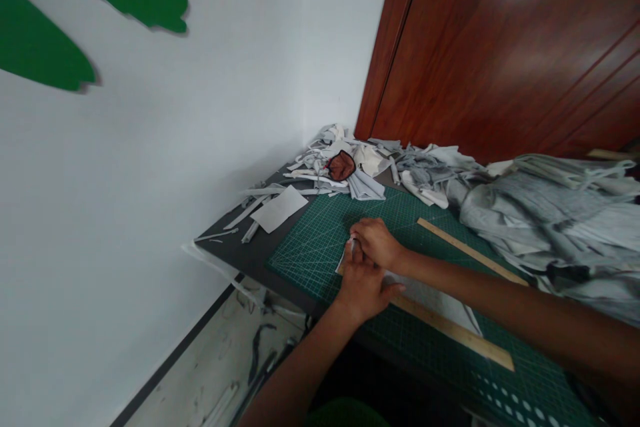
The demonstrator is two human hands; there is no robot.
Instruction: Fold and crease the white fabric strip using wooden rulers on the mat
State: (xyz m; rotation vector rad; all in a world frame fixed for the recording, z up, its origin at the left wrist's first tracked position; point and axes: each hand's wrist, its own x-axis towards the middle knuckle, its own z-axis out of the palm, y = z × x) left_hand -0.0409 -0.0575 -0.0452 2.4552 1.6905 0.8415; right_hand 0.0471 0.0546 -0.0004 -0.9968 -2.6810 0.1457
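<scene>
My left hand (363, 287) lies over a grey piece of fabric (445, 299) and the end of a wooden ruler (465, 337), fingers stretched forward and thumb spread to the right. Right at its fingertips is my right hand (379, 243), closed with the fingers bent down at the far left end of the fabric. What its fingers hold is hidden; a small whitish bit shows beside them. Fabric and ruler rest on a green gridded cutting mat (307, 250). Past my right forearm, a second wooden ruler (465, 248) lies on the mat.
Fabric scraps (367, 185) are heaped at the back, with a brown piece (342, 165) among them. A large pile of grey cloth (555, 213) stands at the right. A pale rectangle (280, 208) lies near the table's left edge. Wall and wooden door (500, 47) border the table.
</scene>
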